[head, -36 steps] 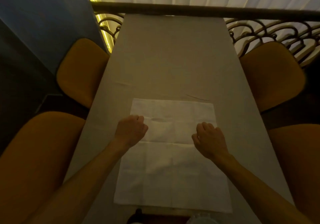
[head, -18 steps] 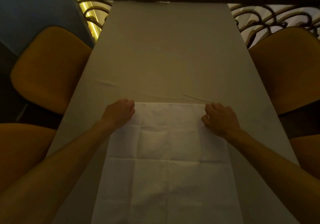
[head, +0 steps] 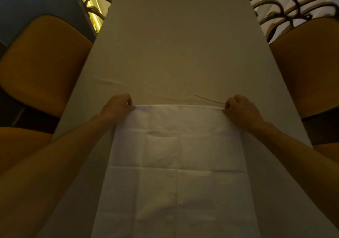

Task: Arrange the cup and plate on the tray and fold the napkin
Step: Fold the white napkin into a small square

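White napkin (head: 176, 164) lies flat, creased, on table (head: 179, 44), centre to 6 o'clock. Left hand (head: 117, 106) pinches its far corner at 10 o'clock; right hand (head: 240, 109) pinches the far corner at 2 o'clock. Orange chairs (head: 42, 63) flank at 9 and 3.

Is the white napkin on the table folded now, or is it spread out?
Spread out: the napkin lies flat in one layer, only old crease lines showing.
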`<action>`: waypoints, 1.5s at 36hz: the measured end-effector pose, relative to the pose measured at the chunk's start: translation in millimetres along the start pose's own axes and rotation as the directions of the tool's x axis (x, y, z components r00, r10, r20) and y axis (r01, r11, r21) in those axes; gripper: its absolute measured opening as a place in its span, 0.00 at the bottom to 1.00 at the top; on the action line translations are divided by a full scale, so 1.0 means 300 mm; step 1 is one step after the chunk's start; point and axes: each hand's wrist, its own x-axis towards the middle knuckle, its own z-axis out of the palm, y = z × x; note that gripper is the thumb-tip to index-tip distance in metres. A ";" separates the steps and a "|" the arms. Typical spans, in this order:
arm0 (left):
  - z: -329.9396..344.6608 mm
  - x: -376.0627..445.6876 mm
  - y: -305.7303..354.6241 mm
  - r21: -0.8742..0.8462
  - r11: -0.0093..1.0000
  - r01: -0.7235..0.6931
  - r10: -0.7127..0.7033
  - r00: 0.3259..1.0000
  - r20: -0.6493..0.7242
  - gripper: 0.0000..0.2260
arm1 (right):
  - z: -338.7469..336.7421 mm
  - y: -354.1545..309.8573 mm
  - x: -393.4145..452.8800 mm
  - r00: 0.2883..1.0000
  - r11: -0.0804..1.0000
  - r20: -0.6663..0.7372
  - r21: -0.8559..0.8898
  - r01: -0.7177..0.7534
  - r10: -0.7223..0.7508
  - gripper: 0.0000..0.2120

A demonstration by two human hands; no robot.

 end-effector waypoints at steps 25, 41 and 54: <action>-0.253 -0.112 0.098 0.198 0.917 -0.347 0.385 0.900 -0.206 0.03 | -0.301 -0.011 -0.094 0.989 0.994 -0.138 0.096 0.060 -0.046 0.06; -0.369 -0.289 0.151 0.220 0.886 -0.407 0.461 0.820 -0.340 0.02 | -0.438 -0.034 -0.321 0.937 0.983 -0.348 0.164 0.077 -0.016 0.07; -0.264 -0.651 0.017 0.201 0.890 -0.410 0.455 0.831 -0.320 0.04 | -0.346 -0.055 -0.702 0.950 0.960 -0.286 0.206 0.190 -0.127 0.03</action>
